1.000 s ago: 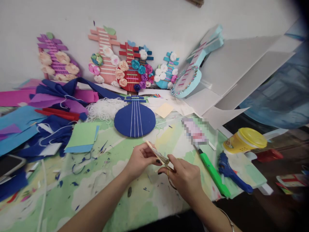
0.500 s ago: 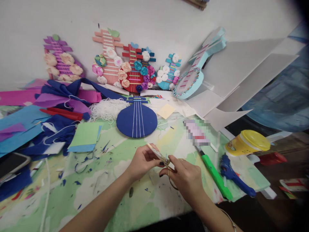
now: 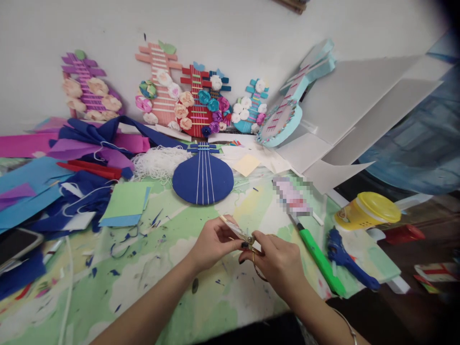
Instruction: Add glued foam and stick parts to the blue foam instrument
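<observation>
In my right hand (image 3: 280, 256) is a pair of scissors (image 3: 249, 238) with gold-coloured handles, thumb and fingers around the loops. The blades point up and left, toward my left hand (image 3: 213, 242). Its fingers are pinched together right at the blades; whatever they hold is too small or hidden to make out. Beyond both hands a dark blue felt-like lute shape (image 3: 203, 179) lies flat, with white strings running down its body and small light blue strips across its neck.
Blue and purple sheets, white string (image 3: 158, 163) and green paper squares (image 3: 125, 199) crowd the left. A green-handled cutter (image 3: 319, 258), a blue glue gun (image 3: 348, 258) and a yellow-lidded tub (image 3: 370, 211) lie right. Decorated model lutes (image 3: 197, 105) lean on the wall. Blue scraps litter the cloth.
Very little differs. The view has shifted slightly, and my right hand with the scissors sits a touch further right. My left hand keeps its pinch.
</observation>
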Demonstrator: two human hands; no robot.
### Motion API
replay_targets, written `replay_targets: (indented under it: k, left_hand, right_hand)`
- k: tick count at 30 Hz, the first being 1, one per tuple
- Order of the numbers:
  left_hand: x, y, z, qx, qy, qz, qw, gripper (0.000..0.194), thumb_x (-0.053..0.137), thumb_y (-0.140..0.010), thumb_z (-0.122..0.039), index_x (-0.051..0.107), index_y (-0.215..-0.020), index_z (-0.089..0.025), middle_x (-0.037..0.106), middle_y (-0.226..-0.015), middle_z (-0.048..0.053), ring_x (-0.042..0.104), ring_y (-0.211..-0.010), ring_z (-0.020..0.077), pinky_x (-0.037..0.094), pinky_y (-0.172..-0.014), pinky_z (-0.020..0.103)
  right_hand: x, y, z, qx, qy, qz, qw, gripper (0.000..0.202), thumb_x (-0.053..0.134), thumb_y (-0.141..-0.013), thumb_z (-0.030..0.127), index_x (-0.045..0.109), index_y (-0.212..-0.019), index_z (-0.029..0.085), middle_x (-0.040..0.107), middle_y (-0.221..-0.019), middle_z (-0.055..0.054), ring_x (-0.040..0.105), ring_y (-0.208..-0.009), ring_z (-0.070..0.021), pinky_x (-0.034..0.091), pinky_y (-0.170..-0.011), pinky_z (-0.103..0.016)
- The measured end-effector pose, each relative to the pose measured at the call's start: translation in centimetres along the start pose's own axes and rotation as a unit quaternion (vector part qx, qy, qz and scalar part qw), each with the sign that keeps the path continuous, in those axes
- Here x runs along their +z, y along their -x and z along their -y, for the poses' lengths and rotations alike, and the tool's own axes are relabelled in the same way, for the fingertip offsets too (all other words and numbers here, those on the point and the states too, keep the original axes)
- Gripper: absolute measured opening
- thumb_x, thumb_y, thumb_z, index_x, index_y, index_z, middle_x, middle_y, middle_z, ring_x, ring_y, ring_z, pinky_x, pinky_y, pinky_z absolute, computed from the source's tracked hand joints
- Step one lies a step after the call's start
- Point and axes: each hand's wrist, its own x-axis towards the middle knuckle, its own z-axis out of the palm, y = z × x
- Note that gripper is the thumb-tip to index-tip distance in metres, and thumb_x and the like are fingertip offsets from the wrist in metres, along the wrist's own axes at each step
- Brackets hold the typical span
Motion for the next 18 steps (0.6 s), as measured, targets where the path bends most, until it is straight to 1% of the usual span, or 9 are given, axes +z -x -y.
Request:
replay_targets:
  k: [3, 6, 10, 13, 15, 17, 18]
  left_hand:
    - [0.1, 0.0, 0.1, 0.000, -0.004, 0.004, 1.000, 0.012, 0.072, -0.065, -0.012, 0.062, -0.072, -0.011, 0.062, -0.069, 0.002, 0.063, -0.066, 0.0126, 0.052, -0.063, 0.024]
    - [0.0, 0.1, 0.4, -0.009, -0.013, -0.007, 1.000, 0.014, 0.073, -0.063, -0.012, 0.061, -0.070, -0.011, 0.062, -0.066, 0.001, 0.062, -0.063, 0.0122, 0.052, -0.061, 0.023]
    - [-0.2, 0.0, 0.5, -0.026, 0.028, -0.022, 0.999, 0.021, 0.076, -0.061, -0.015, 0.058, -0.071, -0.012, 0.064, -0.065, 0.002, 0.064, -0.063, 0.0148, 0.054, -0.063, 0.028]
    - [-0.2, 0.0, 0.4, -0.015, 0.040, -0.026, 0.999, 0.024, 0.076, -0.060, -0.017, 0.056, -0.073, -0.013, 0.065, -0.068, 0.002, 0.064, -0.064, 0.0155, 0.055, -0.064, 0.030]
    - [-0.2, -0.1, 0.3, -0.007, 0.032, -0.024, 0.999, 0.024, 0.077, -0.060, -0.019, 0.056, -0.072, -0.013, 0.064, -0.068, 0.002, 0.064, -0.065, 0.0157, 0.055, -0.064, 0.030]
    - [-0.1, -0.1, 0.3, -0.003, 0.013, -0.023, 1.000, 0.024, 0.077, -0.060, -0.020, 0.057, -0.072, -0.013, 0.062, -0.067, 0.002, 0.063, -0.064, 0.0147, 0.053, -0.063, 0.028]
    - [-0.1, -0.1, 0.3, -0.003, 0.002, -0.025, 1.000, 0.023, 0.076, -0.061, -0.021, 0.057, -0.071, -0.013, 0.062, -0.066, 0.001, 0.062, -0.063, 0.0136, 0.053, -0.061, 0.026]
  right_hand:
    - [-0.1, -0.1, 0.1, -0.003, -0.008, -0.007, 1.000, 0.038, 0.052, -0.084, 0.049, 0.064, -0.081, 0.013, 0.059, -0.050, 0.000, 0.055, -0.047, -0.0103, 0.030, -0.046, -0.023]
    - [-0.1, -0.1, 0.2, 0.004, -0.018, -0.004, 1.000, 0.038, 0.051, -0.084, 0.050, 0.063, -0.078, 0.014, 0.060, -0.050, 0.000, 0.056, -0.047, -0.0100, 0.030, -0.046, -0.023]
    - [-0.6, 0.0, -0.1, 0.043, -0.036, 0.022, 0.998, 0.045, 0.051, -0.080, 0.058, 0.063, -0.079, 0.014, 0.058, -0.050, 0.000, 0.052, -0.044, -0.0102, 0.031, -0.046, -0.022]
    - [-1.3, 0.0, -0.4, 0.078, -0.055, 0.055, 0.994, 0.045, 0.056, -0.076, 0.059, 0.064, -0.082, 0.015, 0.058, -0.055, -0.002, 0.052, -0.048, -0.0118, 0.034, -0.049, -0.023]
    - [-1.8, 0.0, -0.4, 0.101, -0.082, 0.096, 0.987, 0.037, 0.060, -0.076, 0.050, 0.062, -0.088, 0.015, 0.059, -0.062, -0.003, 0.053, -0.054, -0.0135, 0.038, -0.053, -0.024]
    - [-2.4, -0.1, -0.3, 0.126, -0.126, 0.141, 0.974, 0.029, 0.062, -0.075, 0.036, 0.060, -0.096, 0.016, 0.059, -0.067, -0.002, 0.054, -0.059, -0.0144, 0.040, -0.054, -0.025]
    - [-2.6, -0.1, -0.3, 0.137, -0.152, 0.161, 0.965, 0.029, 0.061, -0.074, 0.028, 0.058, -0.101, 0.017, 0.058, -0.068, -0.002, 0.054, -0.061, -0.0146, 0.041, -0.055, -0.025]
